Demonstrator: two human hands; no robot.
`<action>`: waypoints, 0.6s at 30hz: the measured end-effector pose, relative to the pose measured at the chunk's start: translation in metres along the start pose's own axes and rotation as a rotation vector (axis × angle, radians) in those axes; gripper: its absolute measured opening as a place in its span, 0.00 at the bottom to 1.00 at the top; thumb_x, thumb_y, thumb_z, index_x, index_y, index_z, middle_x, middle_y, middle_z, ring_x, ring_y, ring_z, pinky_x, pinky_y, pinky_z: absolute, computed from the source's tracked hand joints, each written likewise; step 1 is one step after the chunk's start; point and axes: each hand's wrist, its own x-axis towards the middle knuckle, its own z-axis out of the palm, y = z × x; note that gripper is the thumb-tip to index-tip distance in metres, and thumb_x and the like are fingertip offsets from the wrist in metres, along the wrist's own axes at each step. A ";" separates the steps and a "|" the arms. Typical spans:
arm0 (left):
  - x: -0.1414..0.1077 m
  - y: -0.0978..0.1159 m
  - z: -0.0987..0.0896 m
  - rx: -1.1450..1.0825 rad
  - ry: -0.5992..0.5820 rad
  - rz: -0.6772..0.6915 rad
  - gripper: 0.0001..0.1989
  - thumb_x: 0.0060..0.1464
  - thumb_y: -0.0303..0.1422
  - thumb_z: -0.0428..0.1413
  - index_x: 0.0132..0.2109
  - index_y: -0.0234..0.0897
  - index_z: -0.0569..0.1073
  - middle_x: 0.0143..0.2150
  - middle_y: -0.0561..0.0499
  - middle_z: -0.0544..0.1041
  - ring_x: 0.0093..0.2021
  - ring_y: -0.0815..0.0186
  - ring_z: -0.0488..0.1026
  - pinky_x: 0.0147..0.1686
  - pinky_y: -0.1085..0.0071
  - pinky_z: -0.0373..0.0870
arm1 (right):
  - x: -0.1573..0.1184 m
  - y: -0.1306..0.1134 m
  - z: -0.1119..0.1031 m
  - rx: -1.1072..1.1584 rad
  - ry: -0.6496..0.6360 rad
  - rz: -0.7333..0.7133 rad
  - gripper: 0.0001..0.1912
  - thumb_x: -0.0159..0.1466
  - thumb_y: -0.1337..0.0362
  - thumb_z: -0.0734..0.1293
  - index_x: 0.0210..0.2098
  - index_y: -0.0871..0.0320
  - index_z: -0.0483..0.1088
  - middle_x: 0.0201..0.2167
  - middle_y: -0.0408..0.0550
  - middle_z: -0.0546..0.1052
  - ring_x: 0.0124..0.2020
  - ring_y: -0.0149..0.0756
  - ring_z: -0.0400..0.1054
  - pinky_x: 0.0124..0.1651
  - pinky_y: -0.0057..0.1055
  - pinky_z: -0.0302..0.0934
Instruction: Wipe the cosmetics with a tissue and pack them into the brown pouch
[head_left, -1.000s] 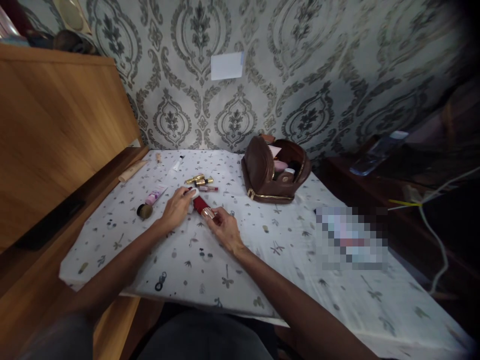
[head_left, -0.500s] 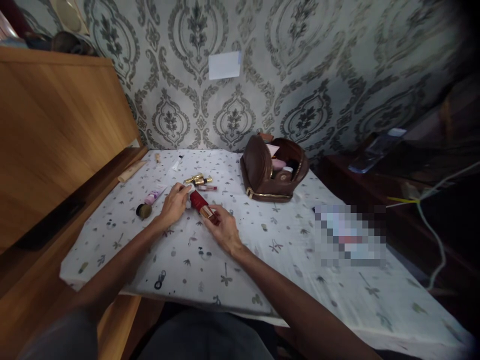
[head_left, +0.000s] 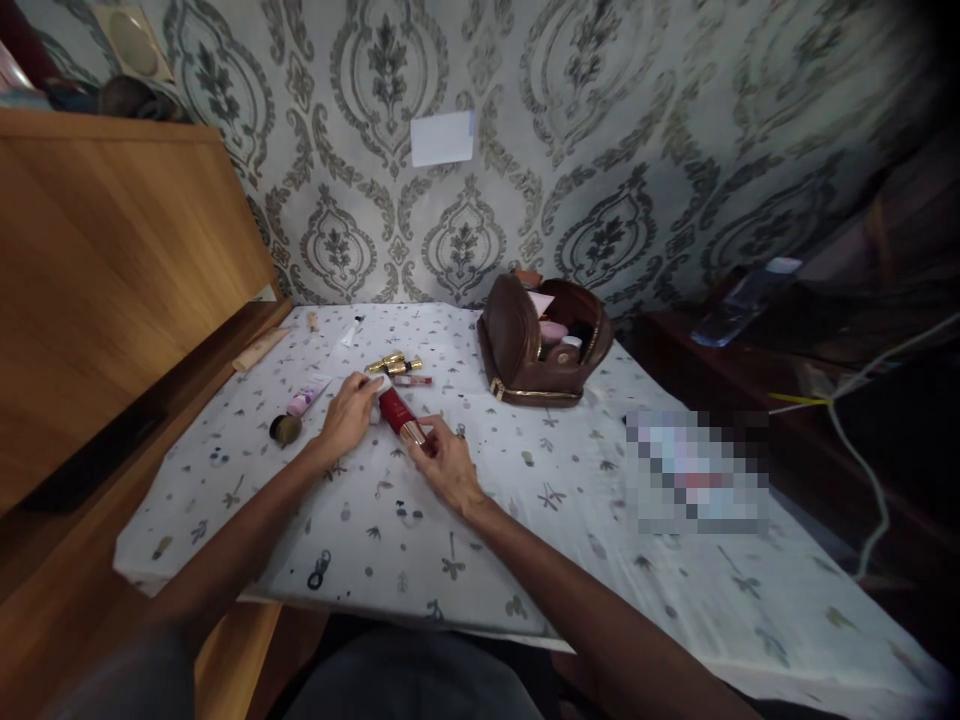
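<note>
A red bottle (head_left: 395, 408) with a pale end and a shiny rose-gold end lies slanted between my two hands, just over the table. My left hand (head_left: 349, 413) grips its pale far end. Around the rose-gold near end, the fingers of my right hand (head_left: 446, 462) are closed. Just beyond the bottle are gold tubes (head_left: 394, 363) and a slim pinkish tube (head_left: 412, 381). Left of my left hand lie a purple-and-white squeeze tube (head_left: 306, 396) and a round makeup brush (head_left: 286, 430).
An unzipped brown cosmetic bag (head_left: 525, 350) with items inside stands at the back right. A small white tube (head_left: 351, 331) and a beige tube (head_left: 261, 350) lie at the back left. A blurred-out item (head_left: 697, 470) lies on the right. A wooden panel (head_left: 127, 280) borders the left side.
The view has shifted slightly. Both hands keep hold of the red bottle, which stays in nearly the same place and slant.
</note>
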 end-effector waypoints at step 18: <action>-0.029 0.041 -0.011 -0.121 -0.027 0.052 0.20 0.64 0.27 0.43 0.58 0.43 0.70 0.48 0.48 0.71 0.45 0.63 0.71 0.43 0.68 0.72 | -0.002 0.004 -0.002 0.127 0.041 0.036 0.18 0.60 0.54 0.66 0.45 0.57 0.71 0.25 0.42 0.74 0.25 0.34 0.70 0.31 0.29 0.64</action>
